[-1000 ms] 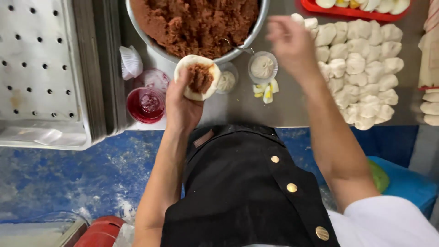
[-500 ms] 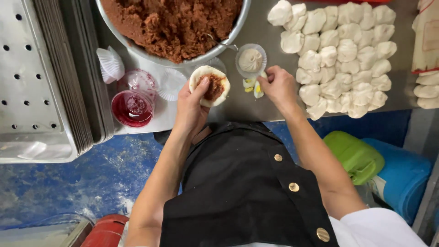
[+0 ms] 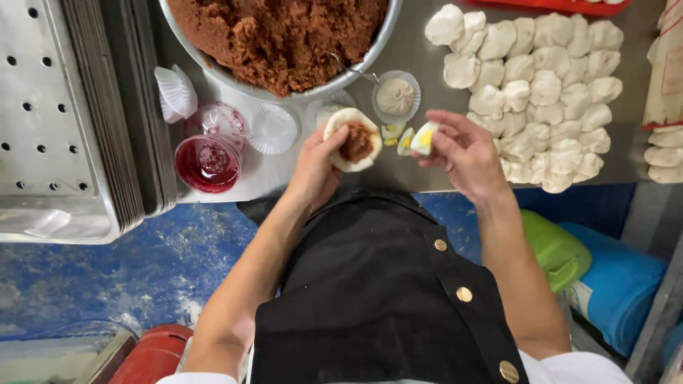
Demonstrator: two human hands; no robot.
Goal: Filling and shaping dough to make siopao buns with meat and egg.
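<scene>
- The left hand (image 3: pixel 313 167) is cupped, fingers curled under a flat round white dough wrapper (image 3: pixel 352 139) with a brown lump of minced filling in its hollow; the thumb rests on the wrapper's near rim.
- The right hand (image 3: pixel 466 153) is nearly closed in a pinch, thumb and fingertips gripping a wedge of boiled egg, white with a yellow yolk (image 3: pixel 425 139), held just beside the wrapper and not yet touching it.
- The step in hand looks like adding egg to the filled wrapper; next, I'd judge, the wedge must be set onto the filling before the dough can be gathered shut.
- Beyond the left hand stands one large round metal bowl of brown minced filling (image 3: pixel 284 35).
- Between the hands, on the grey metal table (image 3: pixel 413 171), lie about three more egg pieces (image 3: pixel 395 135), with one finished white bun in a paper cup (image 3: pixel 395 96) just beyond.
- Left of the left hand: one clear cup of red liquid (image 3: pixel 206 162) and two white pleated paper cups.
- Beyond the right hand sits a heap of white dough portions (image 3: pixel 541 92), roughly thirty; I cannot count them exactly.
</scene>
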